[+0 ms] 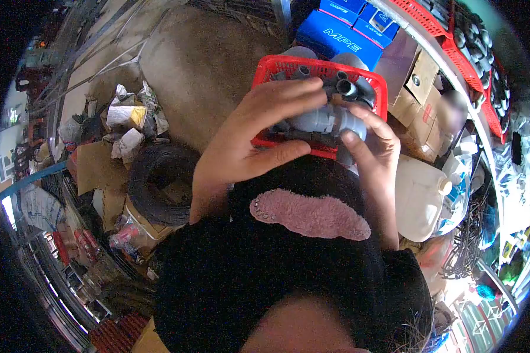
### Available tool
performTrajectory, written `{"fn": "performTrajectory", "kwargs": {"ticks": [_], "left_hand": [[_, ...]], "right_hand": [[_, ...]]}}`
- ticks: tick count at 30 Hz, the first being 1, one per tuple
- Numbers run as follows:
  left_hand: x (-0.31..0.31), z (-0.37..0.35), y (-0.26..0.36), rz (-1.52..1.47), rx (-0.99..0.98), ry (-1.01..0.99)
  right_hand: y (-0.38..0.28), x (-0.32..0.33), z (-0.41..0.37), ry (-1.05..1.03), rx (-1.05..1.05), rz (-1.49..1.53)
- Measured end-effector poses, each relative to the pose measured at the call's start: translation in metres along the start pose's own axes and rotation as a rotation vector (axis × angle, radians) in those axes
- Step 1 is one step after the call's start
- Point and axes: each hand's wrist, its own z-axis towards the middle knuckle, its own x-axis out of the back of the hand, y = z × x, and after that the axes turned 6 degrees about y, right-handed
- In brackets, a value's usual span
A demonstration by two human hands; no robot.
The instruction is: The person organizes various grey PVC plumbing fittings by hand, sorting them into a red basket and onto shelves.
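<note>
A red plastic basket (383,94) in front of my body holds several grey plastic pipe fittings (300,69), some with round dark openings. My left hand (259,126) reaches over its left side, fingers stretched out and thumb apart, beside a light grey pipe fitting (313,121). My right hand (377,138) curls its thumb and fingers round the right end of a grey pipe fitting (351,123). Whether these two grey parts are joined cannot be made out. The left fingertips partly hide the basket's contents.
Blue MPE boxes (341,41) stand behind the basket. Cardboard boxes (421,112) and a white jug (419,197) are on the right. A black coil (162,182) and crumpled paper (129,117) lie left. Red baskets of fittings (468,59) line a shelf upper right.
</note>
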Motion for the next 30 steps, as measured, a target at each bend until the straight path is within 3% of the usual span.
{"fn": "performTrajectory", "kwargs": {"ticks": [3, 5, 8, 11, 14, 17, 20, 21, 24, 27, 30], "left_hand": [[-0.008, -0.001, 0.013, -0.023, 0.191, 0.07], [-0.007, -0.003, 0.0, 0.103, 0.078, -0.057], [-0.005, -0.003, -0.001, -0.059, 0.083, -0.042], [-0.013, -0.01, -0.003, -0.14, 0.674, 0.116], [-0.01, -0.014, -0.006, -0.118, 0.746, 0.013], [-0.011, -0.016, 0.003, -0.401, 0.446, 0.217], [-0.012, -0.021, -0.005, -0.508, 0.23, 0.083], [-0.012, -0.017, 0.008, -0.653, 0.294, 0.116], [-0.017, -0.017, -0.007, -0.625, 0.464, 0.136], [-0.014, -0.017, -0.014, -0.526, 0.146, -0.048], [-0.006, -0.015, -0.013, -0.414, 0.083, -0.079]], "right_hand": [[-0.003, -0.005, 0.0, -0.007, -0.027, -0.03], [0.001, -0.004, 0.002, -0.033, 0.017, -0.071], [0.007, 0.0, -0.001, -0.042, 0.044, -0.116], [0.008, 0.0, 0.0, -0.047, 0.083, -0.187], [0.009, 0.001, 0.002, -0.07, 0.136, -0.225], [0.012, 0.004, -0.002, -0.032, 0.069, -0.24], [0.013, 0.004, -0.002, -0.006, 0.02, -0.197], [0.014, 0.004, -0.002, -0.004, 0.019, -0.185], [0.012, -0.001, -0.003, 0.008, -0.005, -0.074], [0.011, 0.001, -0.002, -0.007, 0.004, -0.007], [0.012, 0.001, -0.002, -0.009, 0.041, 0.0]]}}
